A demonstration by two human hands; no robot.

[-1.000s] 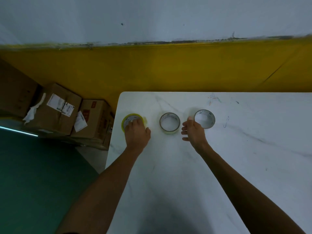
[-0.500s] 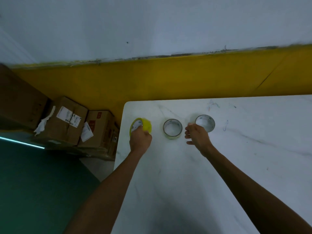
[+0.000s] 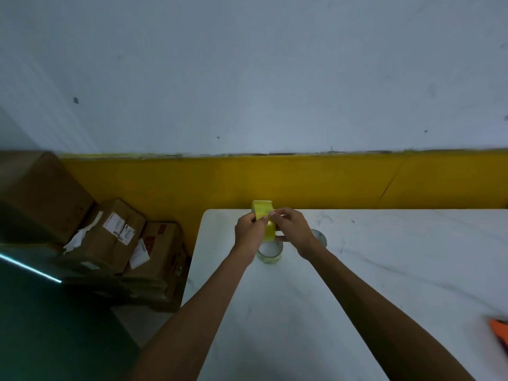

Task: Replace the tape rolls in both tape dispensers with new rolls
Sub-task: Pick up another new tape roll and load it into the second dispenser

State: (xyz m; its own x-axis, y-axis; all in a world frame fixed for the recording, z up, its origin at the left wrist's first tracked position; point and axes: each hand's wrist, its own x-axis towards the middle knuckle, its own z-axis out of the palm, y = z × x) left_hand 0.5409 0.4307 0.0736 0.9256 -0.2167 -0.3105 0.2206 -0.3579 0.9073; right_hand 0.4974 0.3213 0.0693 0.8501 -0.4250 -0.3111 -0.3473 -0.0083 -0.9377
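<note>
A yellow tape roll (image 3: 263,213) is held upright above the white marble table (image 3: 384,270), near its far left corner. My left hand (image 3: 248,232) grips the roll from the left. My right hand (image 3: 295,229) pinches it from the right with its fingertips. Below my hands a clear tape roll (image 3: 270,254) lies flat on the table. A second clear roll (image 3: 320,237) lies just right of it, partly hidden behind my right wrist. No tape dispenser is clearly in view.
An orange object (image 3: 499,328) shows at the right edge of the table. Several cardboard boxes (image 3: 118,237) are stacked on the floor left of the table. A yellow and white wall (image 3: 302,182) runs right behind the table's far edge.
My left hand lifted the yellow roll off the table and turned it on edge. My right hand left the clear rolls and moved over to take hold of it. The camera tilted up.
</note>
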